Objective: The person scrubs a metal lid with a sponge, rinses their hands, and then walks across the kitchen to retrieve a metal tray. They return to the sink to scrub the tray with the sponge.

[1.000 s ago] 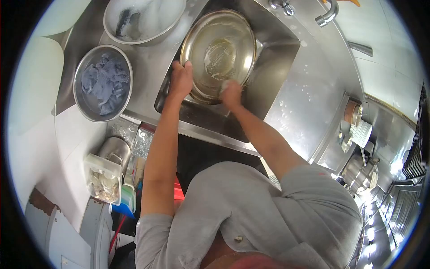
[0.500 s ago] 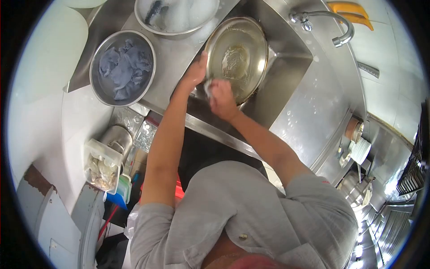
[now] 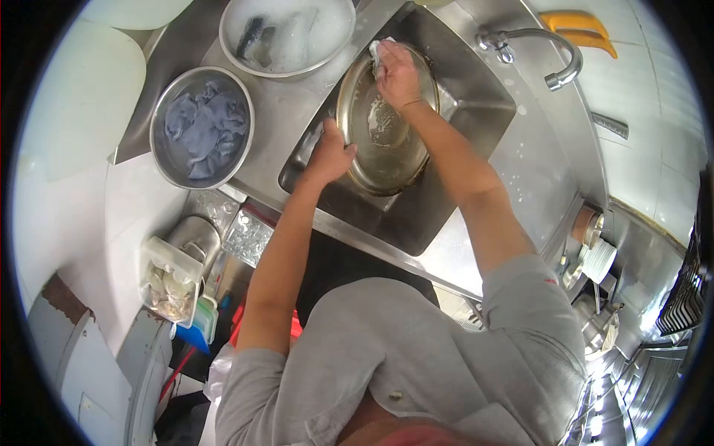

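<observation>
Cannot see all of the pan [image 3: 372,160] or white wad [image 3: 374,52] beneath the right hand [image 3: 398,74]. Cannot follow the foamy bowl [image 3: 279,73] past the top edge. Cannot identify the dark thing [image 3: 251,35] in it.

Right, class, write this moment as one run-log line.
left hand: gripping oval metal tray; right hand: holding white item at far rim; place: sink; nearby: suds bowl, cloth bowl

White plates [image 3: 598,261] near steel pot [image 3: 595,324]

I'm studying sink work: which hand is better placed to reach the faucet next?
Probably the right hand: it's nearer the faucet, though holding something white; the left hand holds the metal dish.
</observation>
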The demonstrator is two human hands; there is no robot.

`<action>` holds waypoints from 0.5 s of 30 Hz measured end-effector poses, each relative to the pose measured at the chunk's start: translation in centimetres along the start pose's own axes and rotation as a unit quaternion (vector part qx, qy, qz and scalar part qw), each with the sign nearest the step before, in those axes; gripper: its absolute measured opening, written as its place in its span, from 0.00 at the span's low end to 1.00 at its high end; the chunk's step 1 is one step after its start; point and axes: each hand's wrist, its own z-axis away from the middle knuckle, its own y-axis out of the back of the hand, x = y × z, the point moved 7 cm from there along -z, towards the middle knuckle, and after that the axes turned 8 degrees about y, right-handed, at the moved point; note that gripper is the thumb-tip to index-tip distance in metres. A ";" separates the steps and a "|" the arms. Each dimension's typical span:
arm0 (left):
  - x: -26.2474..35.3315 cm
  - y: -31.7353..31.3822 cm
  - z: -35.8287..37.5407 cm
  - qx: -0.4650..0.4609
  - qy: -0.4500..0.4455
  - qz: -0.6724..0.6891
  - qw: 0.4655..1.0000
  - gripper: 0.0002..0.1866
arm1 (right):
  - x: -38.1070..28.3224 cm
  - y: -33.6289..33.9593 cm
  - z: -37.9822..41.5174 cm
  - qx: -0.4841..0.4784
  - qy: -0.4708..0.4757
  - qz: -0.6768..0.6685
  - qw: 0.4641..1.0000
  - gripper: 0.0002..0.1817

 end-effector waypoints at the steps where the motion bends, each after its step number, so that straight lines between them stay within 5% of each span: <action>1: -0.1 0.1 0.2 0.002 0.009 -0.006 1.000 0.28 | 0.7 0.0 -0.4 0.000 -0.029 0.020 0.999 0.26; 6: -0.9 -0.1 -0.4 0.013 0.025 -0.017 0.999 0.27 | -7.6 0.9 1.9 -0.146 0.136 -0.045 0.979 0.27; 12: -2.5 -0.3 -0.7 0.043 0.053 -0.081 0.994 0.27 | -4.5 -0.9 1.1 -0.079 0.153 -0.033 0.984 0.25; 15: -1.6 -0.4 0.2 0.033 0.033 -0.075 0.996 0.27 | -0.7 -0.8 1.0 0.036 0.042 0.052 0.997 0.27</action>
